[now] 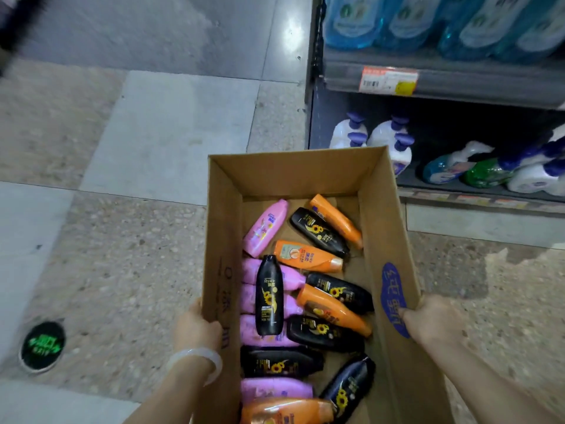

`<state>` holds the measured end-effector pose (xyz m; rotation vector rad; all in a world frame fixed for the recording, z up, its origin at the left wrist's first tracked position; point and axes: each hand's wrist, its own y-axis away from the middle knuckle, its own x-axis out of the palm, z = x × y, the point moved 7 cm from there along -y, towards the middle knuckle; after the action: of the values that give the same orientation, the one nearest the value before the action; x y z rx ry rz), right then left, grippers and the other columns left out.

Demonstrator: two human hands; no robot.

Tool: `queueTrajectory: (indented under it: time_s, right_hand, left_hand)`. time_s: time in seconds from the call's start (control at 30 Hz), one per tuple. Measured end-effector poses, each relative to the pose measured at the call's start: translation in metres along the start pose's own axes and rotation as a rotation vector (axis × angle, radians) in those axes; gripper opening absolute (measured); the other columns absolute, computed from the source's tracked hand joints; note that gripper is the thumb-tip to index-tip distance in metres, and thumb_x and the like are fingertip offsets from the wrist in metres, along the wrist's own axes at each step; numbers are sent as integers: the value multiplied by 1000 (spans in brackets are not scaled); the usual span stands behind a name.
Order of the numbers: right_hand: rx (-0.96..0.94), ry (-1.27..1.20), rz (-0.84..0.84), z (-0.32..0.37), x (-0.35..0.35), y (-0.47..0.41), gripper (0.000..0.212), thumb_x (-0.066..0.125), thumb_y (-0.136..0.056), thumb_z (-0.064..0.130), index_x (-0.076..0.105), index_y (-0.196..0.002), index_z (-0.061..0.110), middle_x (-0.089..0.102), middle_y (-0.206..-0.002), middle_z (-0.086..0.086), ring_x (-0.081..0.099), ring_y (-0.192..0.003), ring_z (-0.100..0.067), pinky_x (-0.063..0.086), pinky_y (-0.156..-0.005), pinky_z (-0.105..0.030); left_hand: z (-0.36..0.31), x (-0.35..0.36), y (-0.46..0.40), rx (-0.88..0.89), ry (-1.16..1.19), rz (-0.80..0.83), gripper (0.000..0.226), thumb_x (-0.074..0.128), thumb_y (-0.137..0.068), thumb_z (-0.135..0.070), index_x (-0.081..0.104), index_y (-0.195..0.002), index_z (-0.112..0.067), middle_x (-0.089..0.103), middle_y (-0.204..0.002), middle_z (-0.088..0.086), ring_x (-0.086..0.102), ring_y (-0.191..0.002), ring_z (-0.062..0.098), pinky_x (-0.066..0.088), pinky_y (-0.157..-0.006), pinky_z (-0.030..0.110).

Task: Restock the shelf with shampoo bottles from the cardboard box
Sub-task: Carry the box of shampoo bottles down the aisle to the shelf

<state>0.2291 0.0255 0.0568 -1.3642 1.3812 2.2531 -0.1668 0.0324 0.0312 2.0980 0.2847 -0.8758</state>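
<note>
A grey store shelf [443, 84] holds blue bottles [428, 22] upper right. Before it, an open cardboard box [388, 240] contains shampoo bottles [269, 296] lying flat, pink, orange and black. Left hand [195, 327] and right hand [434, 321] grip its side walls. A green floor marker [42, 346] sits left.

I am getting a fairly dim, indoor feed with soft overhead light. A bright patch of glare is sitting on the floor [290, 29] far beyond the fingers. The lower shelf [458, 127] recess is falling into deep shadow. The blue bottles [428, 22] up top are smearing out of focus, and the far left corner is blurring into a dark streak. The wide lens is bending straight lines toward the edges. The shampoo bottles [269, 296] between my hands are showing small highlights.
</note>
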Motion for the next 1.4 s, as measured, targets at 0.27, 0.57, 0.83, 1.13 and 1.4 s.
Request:
queueTrajectory:
  time_s: [0.27,0.57,0.83,1.13,1.4]
  right_hand:
    - [-204,45,53,139,-93,122,13,63,-80,12,56,-69,8,61,-68,-11,61,-65,-29,49,-55,-31]
    - [-396,106,-61,306,-215,242,8,58,-78,5,51,-79,5,56,-76,-11,60,-76,-30,39,-50,-27]
    - [-477,50,-45,427,-280,270,24,65,-74,7,54,-95,3,61,-90,-15,63,-83,-31,43,-52,-28]
    - [-501,59,-11,587,-346,229,20,64,-81,5,44,-79,5,53,-85,-9,52,-76,-23,40,-52,-25]
    - [-465,136,-32,739,-398,155,24,71,-77,9,52,-90,3,59,-95,-12,61,-93,-27,43,-61,-27]
  left_hand:
    - [-47,-205,79,-51,-4,-131,24,52,-75,6,64,-96,-1,68,-92,28,65,-90,40,51,-75,37]
    - [-122,-406,116,35,51,-233,27,51,-83,2,61,-107,6,64,-106,29,60,-101,42,46,-80,35]
    - [-214,-523,85,41,-20,-335,22,51,-85,-1,61,-102,7,65,-105,24,62,-100,38,49,-78,35]
    - [-335,-588,-11,-29,-11,-338,19,57,-85,-6,52,-67,-2,53,-68,11,55,-75,28,42,-64,30]
    - [-473,-620,-143,35,-24,-265,14,55,-84,-6,60,-90,5,64,-99,21,63,-101,35,49,-77,36]
